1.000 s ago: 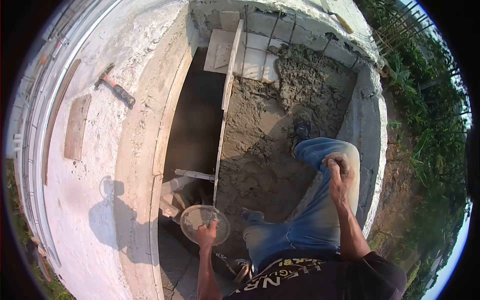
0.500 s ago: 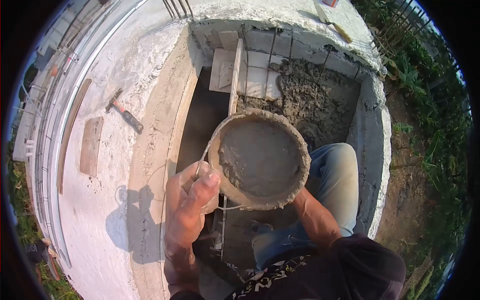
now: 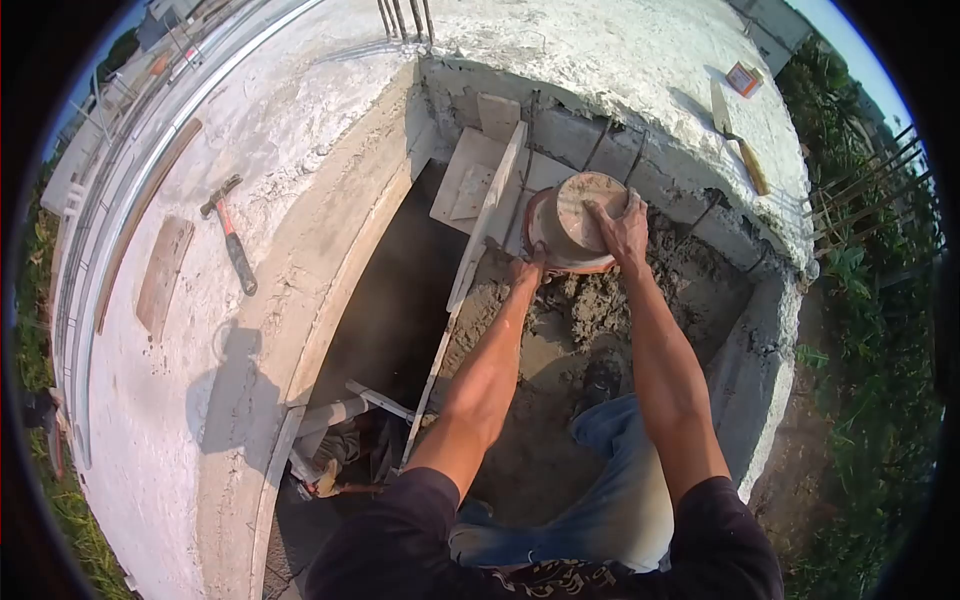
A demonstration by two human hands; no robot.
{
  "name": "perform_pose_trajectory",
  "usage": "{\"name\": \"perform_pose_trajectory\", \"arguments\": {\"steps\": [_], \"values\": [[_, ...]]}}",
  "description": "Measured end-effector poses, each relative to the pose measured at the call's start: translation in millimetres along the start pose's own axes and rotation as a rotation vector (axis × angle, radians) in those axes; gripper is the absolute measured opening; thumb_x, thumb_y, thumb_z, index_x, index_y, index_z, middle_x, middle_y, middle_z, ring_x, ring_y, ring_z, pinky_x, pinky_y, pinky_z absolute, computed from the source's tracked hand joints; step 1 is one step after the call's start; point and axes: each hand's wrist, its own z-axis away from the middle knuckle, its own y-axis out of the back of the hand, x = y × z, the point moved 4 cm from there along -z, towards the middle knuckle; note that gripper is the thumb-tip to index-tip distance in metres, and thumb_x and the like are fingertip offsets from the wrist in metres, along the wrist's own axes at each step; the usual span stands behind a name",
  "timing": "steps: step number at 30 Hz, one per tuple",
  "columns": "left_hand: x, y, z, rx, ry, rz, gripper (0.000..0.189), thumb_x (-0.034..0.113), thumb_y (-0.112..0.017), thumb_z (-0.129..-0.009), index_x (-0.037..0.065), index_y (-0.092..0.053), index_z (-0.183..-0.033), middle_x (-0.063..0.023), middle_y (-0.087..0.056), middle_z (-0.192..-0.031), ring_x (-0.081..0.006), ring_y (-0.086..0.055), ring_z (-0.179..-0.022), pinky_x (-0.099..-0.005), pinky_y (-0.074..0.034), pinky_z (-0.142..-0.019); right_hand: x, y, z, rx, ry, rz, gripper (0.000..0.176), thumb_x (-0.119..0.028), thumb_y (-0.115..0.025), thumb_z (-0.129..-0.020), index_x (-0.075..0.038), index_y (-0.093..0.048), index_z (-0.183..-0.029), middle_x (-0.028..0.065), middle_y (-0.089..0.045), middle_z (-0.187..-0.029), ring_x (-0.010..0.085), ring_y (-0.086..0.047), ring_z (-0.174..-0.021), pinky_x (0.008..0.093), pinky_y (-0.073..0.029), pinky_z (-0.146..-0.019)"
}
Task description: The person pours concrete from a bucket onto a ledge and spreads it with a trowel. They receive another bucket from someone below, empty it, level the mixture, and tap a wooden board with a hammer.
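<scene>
Head view, bucket (image 3: 575, 235): half a second ago it sat upright and full, close to the person's chest; now it is upturned at the far end of the pit, base toward the camera, mouth against the wet mortar (image 3: 600, 300).
Right hand (image 3: 622, 228): fingers spread flat on the base, pressing, closed round nothing.
Left hand (image 3: 527, 268): curled tight on the lower rim, just beside the upright plank (image 3: 485, 225).
Step in hand: emptying, by the look; best done with the rim kept low over the heap and steady pressure on the base, so the load drops right of the plank.
Left ledge: hammer (image 3: 230, 240), well apart.
Far wall top: trowel (image 3: 738, 145).
</scene>
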Motion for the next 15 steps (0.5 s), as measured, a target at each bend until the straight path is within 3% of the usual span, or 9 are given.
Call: {"name": "perform_pose_trajectory", "arguments": {"steps": [2, 4, 5, 6, 7, 9, 11, 13, 15], "values": [[-29.1, -14.7, -55.2, 0.076, -0.197, 0.013, 0.075, 0.054, -0.059, -0.085, -0.012, -0.053, -0.120, -0.0181, -0.066, -0.088, -0.0268, -0.062, -0.084, -0.0384, -0.048, -0.076, 1.1, -29.0, -31.8, -0.002, -0.011, -0.034, 0.085, -0.054, -0.071, -0.074, 0.007, -0.048, -0.128, 0.0257, -0.052, -0.124, 0.0385, -0.051, -0.117, 0.0433, -0.042, -0.098], [-61.6, -16.5, -19.9, -0.008, -0.072, 0.061, 0.082, 0.054, -0.061, -0.084, -0.018, -0.049, -0.121, -0.0144, -0.064, -0.072, -0.0214, -0.061, -0.064, -0.0364, -0.049, -0.062, 12.9, -15.8, -9.8, -0.022, -0.021, -0.095, 0.084, -0.056, -0.072, -0.072, 0.007, -0.053, -0.124, 0.0258, -0.056, -0.120, 0.0381, -0.055, -0.113, 0.0417, -0.043, -0.098], [-49.9, -14.5, -23.3, -0.089, 0.085, 0.109, 0.085, 0.054, -0.062, -0.084, -0.021, -0.048, -0.120, -0.0120, -0.062, -0.065, -0.0187, -0.058, -0.056, -0.0350, -0.048, -0.055, 3.0, -6.1, -11.9, -0.071, -0.053, -0.111, 0.079, -0.051, -0.072, -0.074, 0.009, -0.053, -0.122, 0.0264, -0.055, -0.120, 0.0389, -0.055, -0.111, 0.0430, -0.044, -0.096], [-55.5, -19.3, -24.2, -0.059, -0.006, 0.161, 0.077, 0.054, -0.064, -0.084, -0.020, -0.054, -0.100, -0.0095, -0.059, -0.060, -0.0163, -0.055, -0.051, -0.0330, -0.046, -0.051, -0.8, -1.5, -17.1, -0.105, -0.098, -0.093, 0.087, -0.059, -0.071, -0.070, 0.007, -0.054, -0.123, 0.0270, -0.059, -0.116, 0.0373, -0.060, -0.106, 0.0418, -0.046, -0.094], [-64.7, -20.5, -11.5, -0.037, 0.024, 0.170, 0.077, 0.054, -0.064, -0.084, -0.020, -0.054, -0.100, -0.0095, -0.059, -0.060, -0.0163, -0.055, -0.051, -0.0330, -0.046, -0.051, -5.8, 1.9, -19.7, -0.128, -0.116, -0.096, 0.089, -0.061, -0.070, -0.069, 0.008, -0.053, -0.124, 0.0286, -0.059, -0.116, 0.0373, -0.061, -0.106, 0.0420, -0.046, -0.094], [-35.6, -19.2, 6.1, -0.086, -0.130, 0.392, 0.060, 0.053, -0.064, -0.084, -0.006, -0.054, -0.080, -0.0075, -0.056, -0.056, -0.0160, -0.054, -0.049, -0.0325, -0.045, -0.050, -32.3, 21.2, -22.3, -0.142, -0.009, -0.124, 0.089, -0.062, -0.069, -0.069, 0.007, -0.054, -0.124, 0.0276, -0.059, -0.116, 0.0380, -0.060, -0.108, 0.0416, -0.045, -0.095], [-4.9, -17.4, 36.1, -0.100, -0.149, 0.453, 0.053, 0.053, -0.062, -0.086, 0.005, -0.047, -0.070, -0.0050, -0.052, -0.053, -0.0164, -0.052, -0.046, -0.0327, -0.043, -0.047, -63.6, 48.0, -20.0, -0.022, 0.187, -0.025, 0.077, -0.055, -0.069, -0.074, 0.005, -0.057, -0.119, 0.0269, -0.058, -0.115, 0.0390, -0.058, -0.107, 0.0441, -0.046, -0.091], [2.4, -9.3, 48.4, 0.022, -0.217, 0.476, 0.050, 0.048, -0.068, -0.084, 0.005, -0.048, -0.068, -0.0031, -0.051, -0.057, -0.0133, -0.049, -0.055, -0.0343, -0.043, -0.053, -99.7, 80.2, -6.2, -0.083, 0.121, -0.111, 0.081, -0.057, -0.068, -0.074, 0.007, -0.054, -0.123, 0.0250, -0.059, -0.116, 0.0336, -0.062, -0.103, 0.0410, -0.047, -0.090], [37.6, 47.4, 113.9, 0.261, -0.426, 0.556, 0.051, 0.047, -0.073, -0.080, 0.003, -0.051, -0.071, -0.0013, -0.048, -0.062, -0.0125, -0.043, -0.059, -0.0355, -0.038, -0.052, -114.9, 94.3, 12.0, -0.293, 0.043, -0.397, 0.069, -0.048, -0.061, -0.084, 0.005, -0.052, -0.128, 0.0234, -0.057, -0.124, 0.0276, -0.062, -0.104, 0.0378, -0.046, -0.092]]}}
